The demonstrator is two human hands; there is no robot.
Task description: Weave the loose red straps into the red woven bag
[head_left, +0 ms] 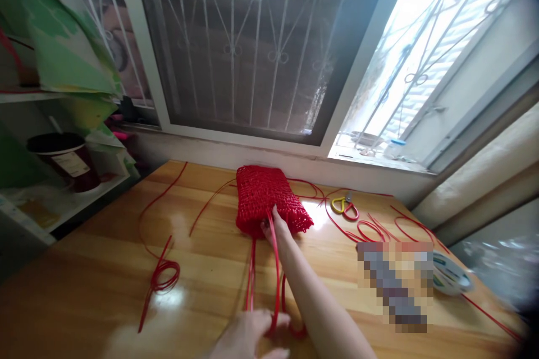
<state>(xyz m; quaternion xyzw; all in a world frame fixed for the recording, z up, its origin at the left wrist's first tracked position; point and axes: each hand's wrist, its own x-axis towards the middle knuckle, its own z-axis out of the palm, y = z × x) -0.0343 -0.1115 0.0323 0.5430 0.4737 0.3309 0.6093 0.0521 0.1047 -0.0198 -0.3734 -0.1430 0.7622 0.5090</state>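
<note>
A red woven bag (269,193), knotted from glossy cord, lies near the back edge of the wooden table. My right hand (275,227) grips its near edge, thumb on top and fingers partly hidden beneath. Long red cords (275,269) hang from that edge toward me, one passing beside the right thumb. Low in the view is my left hand (252,334), slightly blurred, its fingers apart and close to the lower ends of these cords. Whether a fingertip touches a cord, I cannot tell.
Scissors (345,208) with yellow and red handles lie right of the bag. Red cord coils (166,276) rest at left, more at right beside a round spool (450,275) and a pixelated patch. A lidded cup (67,162) stands on the left shelf. Behind is a barred window.
</note>
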